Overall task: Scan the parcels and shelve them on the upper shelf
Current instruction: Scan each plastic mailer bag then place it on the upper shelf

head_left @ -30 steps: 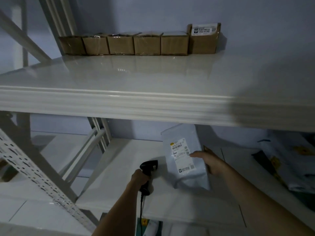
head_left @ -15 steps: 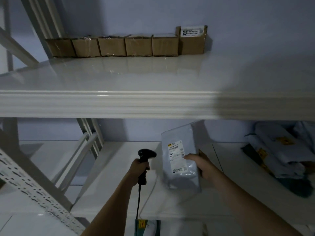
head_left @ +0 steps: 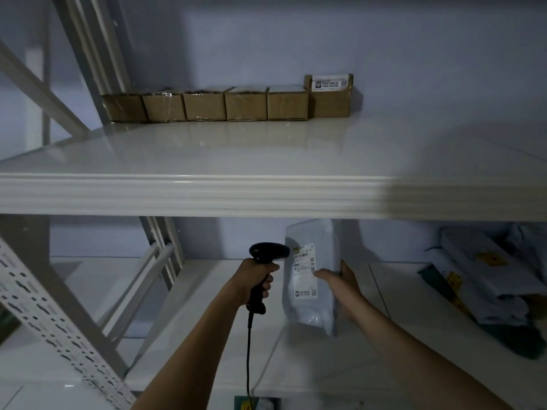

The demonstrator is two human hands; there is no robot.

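Parcel (head_left: 310, 279) label print unreadable, its top apparently behind upper shelf (head_left: 266, 193) edge, right hand (head_left: 340, 279) fingers grasping parcel upright, left hand (head_left: 256, 276) fingers clenched round scanner (head_left: 266, 255) handle, muzzle beside label.

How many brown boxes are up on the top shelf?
6, all in one row along the back of the upper shelf: five small cardboard boxes side by side from the left, then a taller labelled box at the right end. None looks hidden.
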